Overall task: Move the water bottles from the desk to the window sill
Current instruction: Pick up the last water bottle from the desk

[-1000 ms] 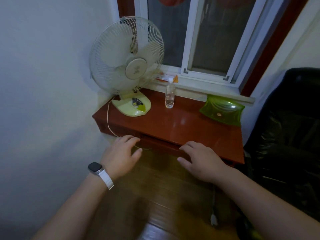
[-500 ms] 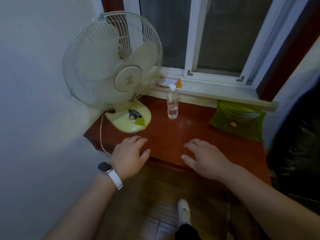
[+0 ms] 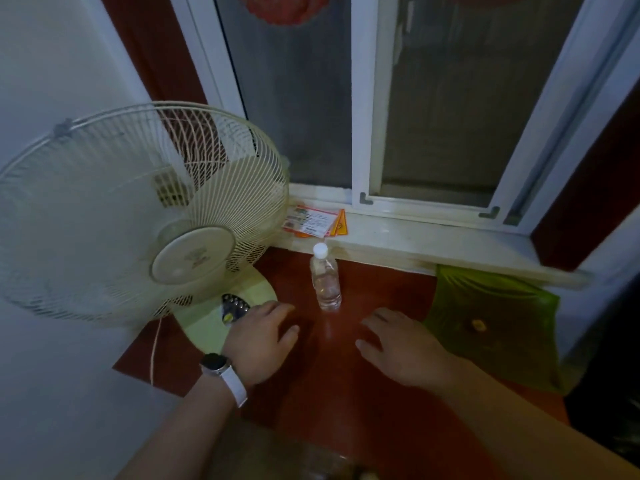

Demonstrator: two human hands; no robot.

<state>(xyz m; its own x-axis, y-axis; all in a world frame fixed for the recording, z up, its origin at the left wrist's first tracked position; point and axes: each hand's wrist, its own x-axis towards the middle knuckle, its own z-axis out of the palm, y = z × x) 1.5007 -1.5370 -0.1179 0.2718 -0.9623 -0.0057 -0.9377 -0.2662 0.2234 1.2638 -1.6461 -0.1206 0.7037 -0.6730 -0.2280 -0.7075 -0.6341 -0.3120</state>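
A small clear water bottle (image 3: 325, 278) with a white cap stands upright on the red-brown desk (image 3: 374, 393), close below the pale window sill (image 3: 433, 244). My left hand (image 3: 261, 341), with a white-strapped watch on the wrist, hovers over the desk just left of the bottle, fingers relaxed and holding nothing. My right hand (image 3: 401, 348) hovers just right of the bottle, fingers loosely spread and empty. Neither hand touches the bottle.
A cream desk fan (image 3: 145, 216) fills the desk's left side, its base under my left hand. A green tray (image 3: 495, 320) lies at the desk's right. Orange cards (image 3: 315, 221) lie on the sill's left end. A dark chair is at the far right.
I have stepped closer to the desk. Both hands have moved forward over the desktop and now flank the bottle. The bottle has not moved.
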